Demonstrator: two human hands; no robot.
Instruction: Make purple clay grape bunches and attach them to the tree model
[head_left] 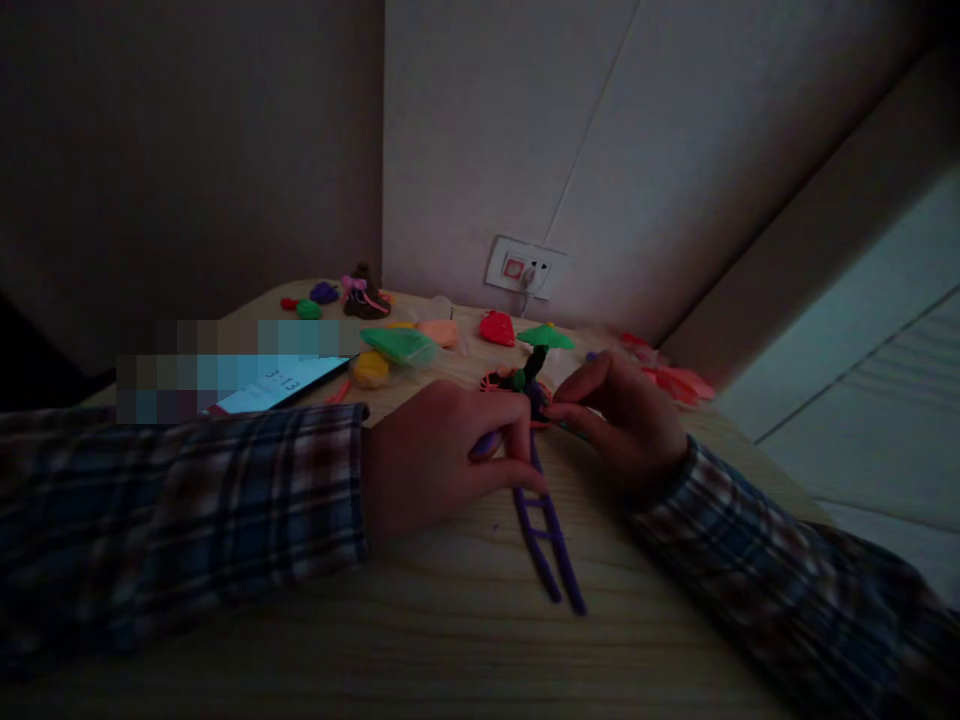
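A purple clay ladder (546, 535), two thin rails joined by short rungs, lies on the wooden table. My left hand (450, 450) is over its upper part, thumb and forefinger closing around the rails. Inside the curl of those fingers a purple clay lump (486, 445) shows. Just beyond stands a clay model with a green umbrella-like top (546, 337) on a dark stem, with orange and purple parts at its base. My right hand (619, 415) is at the right side of that base, fingertips pinched together; what they hold is hidden.
A lit phone (289, 385) lies at the left. Along the back are a brown clay shoe (367, 300), a green clay packet (397, 345), a yellow lump (370, 370), a red piece (496, 327) and red-pink wrapping (679, 383). The wall with a socket (527, 267) bounds the table.
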